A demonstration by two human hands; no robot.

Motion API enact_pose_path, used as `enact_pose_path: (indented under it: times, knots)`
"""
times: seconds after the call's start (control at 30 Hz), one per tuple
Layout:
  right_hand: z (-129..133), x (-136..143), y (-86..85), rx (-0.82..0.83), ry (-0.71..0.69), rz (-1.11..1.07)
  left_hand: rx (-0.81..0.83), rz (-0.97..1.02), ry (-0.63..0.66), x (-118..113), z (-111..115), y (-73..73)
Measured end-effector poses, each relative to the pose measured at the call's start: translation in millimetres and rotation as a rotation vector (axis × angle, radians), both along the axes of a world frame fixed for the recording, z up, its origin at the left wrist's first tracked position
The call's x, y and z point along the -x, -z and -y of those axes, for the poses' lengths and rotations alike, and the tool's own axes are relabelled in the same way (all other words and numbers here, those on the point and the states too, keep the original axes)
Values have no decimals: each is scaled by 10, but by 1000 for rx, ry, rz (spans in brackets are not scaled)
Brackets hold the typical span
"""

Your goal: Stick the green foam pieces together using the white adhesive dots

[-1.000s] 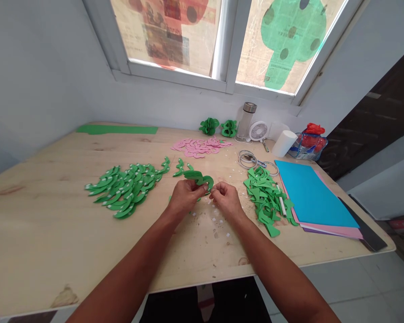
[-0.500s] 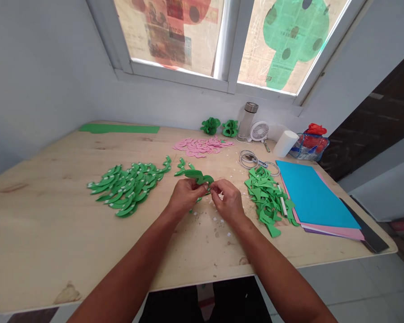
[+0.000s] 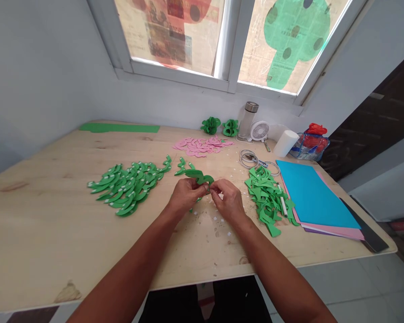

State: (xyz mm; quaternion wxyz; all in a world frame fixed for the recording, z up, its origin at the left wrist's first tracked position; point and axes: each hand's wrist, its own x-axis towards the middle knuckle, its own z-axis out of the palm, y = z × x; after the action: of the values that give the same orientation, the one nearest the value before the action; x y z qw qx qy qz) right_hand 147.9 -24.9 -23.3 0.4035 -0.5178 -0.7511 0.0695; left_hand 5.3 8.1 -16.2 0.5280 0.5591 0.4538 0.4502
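Between my hands is a curved green foam cutout (image 3: pixel 197 176), raised a little above the wooden table. My left hand (image 3: pixel 186 194) pinches it by its near side. The fingers of my right hand (image 3: pixel 227 197) are pinched together at its right end; whether they grip the foam or a tiny piece on it is hard to make out. To the left lies a heap of green crescent cutouts with small white squares on them (image 3: pixel 131 186). A few more green pieces (image 3: pixel 181 166) lie just beyond my left hand, and others are partly hidden beneath it.
Green foam scraps (image 3: pixel 267 199) with a white stick lie right, beside blue and pink sheets (image 3: pixel 318 193). Scissors (image 3: pixel 251 158), pink cutouts (image 3: pixel 204 146), two green foam shapes (image 3: pixel 210 126), a bottle (image 3: pixel 248 120), a small fan (image 3: pixel 259 131) and a white roll (image 3: pixel 285 143) stand or lie farther back.
Almost nothing differs. Both hands stay at the green cutout in nearly the same pose, and the piles have not moved.
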Motion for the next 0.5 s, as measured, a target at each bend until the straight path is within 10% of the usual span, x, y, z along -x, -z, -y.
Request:
enact_pose_path:
  times: [0.5]
  knots:
    - [11,-8,-22,76,31,191,46,41,29,5,-19,-16]
